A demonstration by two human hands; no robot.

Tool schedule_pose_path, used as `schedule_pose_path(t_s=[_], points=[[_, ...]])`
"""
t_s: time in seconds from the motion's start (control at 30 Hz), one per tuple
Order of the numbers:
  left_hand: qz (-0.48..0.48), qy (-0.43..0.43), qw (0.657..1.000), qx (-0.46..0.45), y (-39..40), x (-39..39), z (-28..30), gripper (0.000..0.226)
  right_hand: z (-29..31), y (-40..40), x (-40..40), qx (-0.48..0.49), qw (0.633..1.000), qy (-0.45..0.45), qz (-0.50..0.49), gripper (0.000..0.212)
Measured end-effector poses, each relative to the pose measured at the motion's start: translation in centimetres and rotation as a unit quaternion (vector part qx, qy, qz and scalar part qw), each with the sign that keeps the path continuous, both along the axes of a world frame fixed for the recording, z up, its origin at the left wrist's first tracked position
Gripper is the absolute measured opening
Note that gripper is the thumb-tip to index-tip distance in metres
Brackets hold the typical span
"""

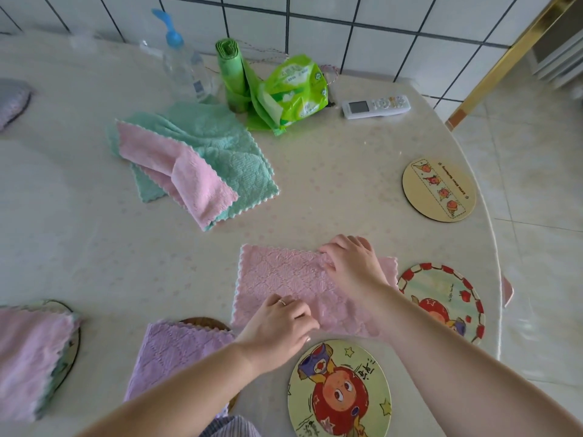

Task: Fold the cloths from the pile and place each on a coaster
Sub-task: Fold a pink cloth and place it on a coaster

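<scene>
1. Both hands pinching pink cloth (284, 279) on table (347, 171): left hand (279, 323) at near edge, right hand (350, 263) at far edge.
2. Bare coasters alongside: red-rimmed coaster (454, 298), cartoon coaster (339, 389), beige coaster (439, 189).
3. Pile (192, 159) beyond, near green bag roll (232, 75), remote (375, 106).

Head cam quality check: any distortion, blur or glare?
Head view: wide-angle bending curves the table edge and wall tiles; soft, even daylight, faint shadows; mild blur at the left-edge folded cloth; both hands and the pink cloth are sharp.
</scene>
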State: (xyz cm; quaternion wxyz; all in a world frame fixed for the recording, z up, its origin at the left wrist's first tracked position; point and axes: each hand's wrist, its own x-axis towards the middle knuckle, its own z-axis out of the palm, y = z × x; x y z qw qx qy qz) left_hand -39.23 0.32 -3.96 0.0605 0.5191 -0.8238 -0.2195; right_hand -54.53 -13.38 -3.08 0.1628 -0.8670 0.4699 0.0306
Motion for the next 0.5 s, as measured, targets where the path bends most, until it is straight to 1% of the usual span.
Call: schedule_pose_path(t_s=[0.1, 0.17, 0.23, 0.3, 0.4, 0.5], points=[[0.04, 0.001, 0.998, 0.044, -0.2, -0.8, 0.2, 0.022, 0.3, -1.3, 0.4, 0.028, 0.998, 0.035, 0.039, 0.029], [0.06, 0.0, 0.997, 0.043, -0.5, -1.2, 0.3, 0.022, 0.4, -1.9, 0.7, 0.048, 0.995, 0.066, 0.061, 0.024], [0.056, -0.007, 0.998, 0.037, -1.0, -1.4, 0.4, 0.021, 0.6, -2.4, 1.0, 0.068, 0.992, 0.076, 0.072, 0.023], [0.035, -0.021, 0.998, 0.043, -1.3, -1.2, 0.6, 0.022, 1.1, -2.7, 0.9, 0.093, 0.991, 0.067, 0.075, 0.025], [0.011, -0.034, 0.998, 0.047, -1.7, -0.1, 1.0, 0.023, 2.4, -2.7, -0.1, 0.141, 0.988, 0.044, 0.045, 0.02], [0.017, -0.023, 0.999, 0.045, -2.2, 1.8, 1.5, 0.02, 3.3, -2.3, -1.8, 0.178, 0.983, 0.038, 0.003, 0.012]])
